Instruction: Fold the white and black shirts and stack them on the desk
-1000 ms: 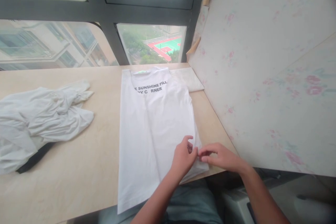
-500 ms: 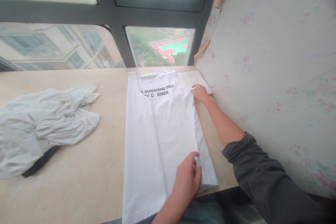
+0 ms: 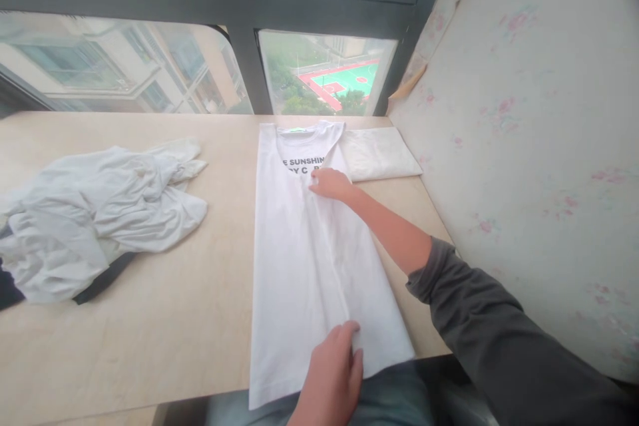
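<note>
A white T-shirt (image 3: 284, 266) with dark lettering below its neckline lies lengthwise on the wooden surface, its left side folded in and its right side turned over toward the middle. My right hand (image 3: 330, 184) reaches to the upper part and pinches the edge of the right-hand fold, covering some of the letters. Lower down, near the hem, my left hand (image 3: 335, 363) is closed on the same folded edge, thumb and fingers together. The shirt's hem hangs at the front edge above my lap.
Crumpled white clothes (image 3: 124, 206) with a black piece beneath lie on the left of the wooden surface (image 3: 214, 319). A folded white cloth (image 3: 384, 153) rests at the back right, beside the flowered wall (image 3: 539, 140). A dark window frame (image 3: 319, 10) stands behind.
Both hands have moved left, bringing the shirt's right edge over toward its middle. The folded white cloth behind is more exposed. The view has shifted slightly.
</note>
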Demonstrator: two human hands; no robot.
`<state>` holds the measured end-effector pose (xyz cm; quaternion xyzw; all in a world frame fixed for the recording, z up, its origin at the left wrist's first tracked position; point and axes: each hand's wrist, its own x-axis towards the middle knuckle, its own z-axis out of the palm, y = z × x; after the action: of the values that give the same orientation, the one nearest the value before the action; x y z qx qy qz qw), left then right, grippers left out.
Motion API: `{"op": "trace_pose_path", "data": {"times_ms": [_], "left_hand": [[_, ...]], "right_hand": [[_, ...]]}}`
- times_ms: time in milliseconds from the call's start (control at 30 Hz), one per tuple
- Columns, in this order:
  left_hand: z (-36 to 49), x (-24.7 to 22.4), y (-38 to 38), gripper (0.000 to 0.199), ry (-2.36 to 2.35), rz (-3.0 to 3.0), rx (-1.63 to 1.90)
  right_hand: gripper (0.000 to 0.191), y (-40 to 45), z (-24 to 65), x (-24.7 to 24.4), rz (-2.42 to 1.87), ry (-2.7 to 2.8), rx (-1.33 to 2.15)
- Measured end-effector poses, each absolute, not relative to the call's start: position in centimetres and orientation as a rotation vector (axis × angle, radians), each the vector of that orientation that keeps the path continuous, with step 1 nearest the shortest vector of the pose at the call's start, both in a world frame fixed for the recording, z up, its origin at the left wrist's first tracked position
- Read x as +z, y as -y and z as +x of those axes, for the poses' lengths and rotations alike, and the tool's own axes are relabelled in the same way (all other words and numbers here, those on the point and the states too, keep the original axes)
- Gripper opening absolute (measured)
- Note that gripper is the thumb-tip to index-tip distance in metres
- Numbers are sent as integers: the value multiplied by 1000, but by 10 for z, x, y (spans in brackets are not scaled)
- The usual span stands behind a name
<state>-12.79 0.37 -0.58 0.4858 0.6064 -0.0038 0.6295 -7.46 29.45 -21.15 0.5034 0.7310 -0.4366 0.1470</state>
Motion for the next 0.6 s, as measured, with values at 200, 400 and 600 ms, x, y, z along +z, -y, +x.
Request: {"op": "trace_pose_path", "data": {"times_ms": [200,400,600], "left_hand": [[-130,-3,-9,27,-1418,1061,41],[-131,-2,-12,29,-1408,1021,12],[-134,7,-16,28,-1395,982,14]], "right_hand": [[47,-290,-61,-223,1416,-2081,-1248],[38,-300,-69,-231,1315,-2118,-1274],[21,-320,-72,-232,1320,-2142,-1280]]}}
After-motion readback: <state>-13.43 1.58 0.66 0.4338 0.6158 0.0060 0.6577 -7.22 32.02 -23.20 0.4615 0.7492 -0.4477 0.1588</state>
